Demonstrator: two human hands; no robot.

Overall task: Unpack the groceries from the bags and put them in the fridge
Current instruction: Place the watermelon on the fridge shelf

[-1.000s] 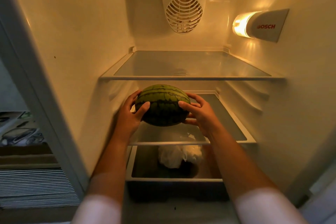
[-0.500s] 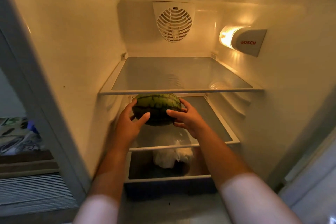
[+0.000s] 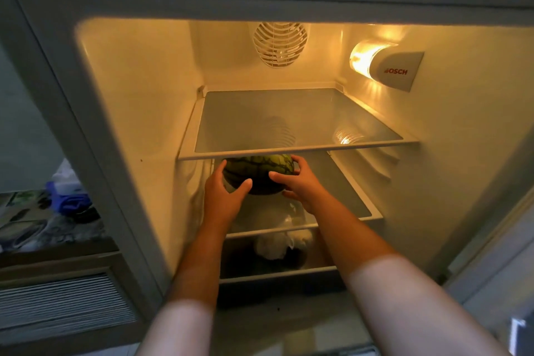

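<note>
Green-striped and smooth-skinned, the watermelon (image 3: 258, 173) is clamped between the left hand (image 3: 224, 196) and right hand (image 3: 300, 186), over the middle shelf (image 3: 346, 199) beneath the top shelf (image 3: 294, 150). It is judged heavy, rigid and slippery; opposite flanks are best gripped.

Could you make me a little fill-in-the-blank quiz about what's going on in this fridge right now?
1. Both hands, the left hand and the right hand, hold a striped green ____.
2. The fruit sits just beneath the front edge of the ____ glass shelf.
3. The brand name printed in red on the lamp cover by the light ends in the letters ____.
4. Low in the fridge, under the middle shelf, lies a crumpled ____ plastic bag.

Missing words: watermelon; top; OSCH; white
</note>
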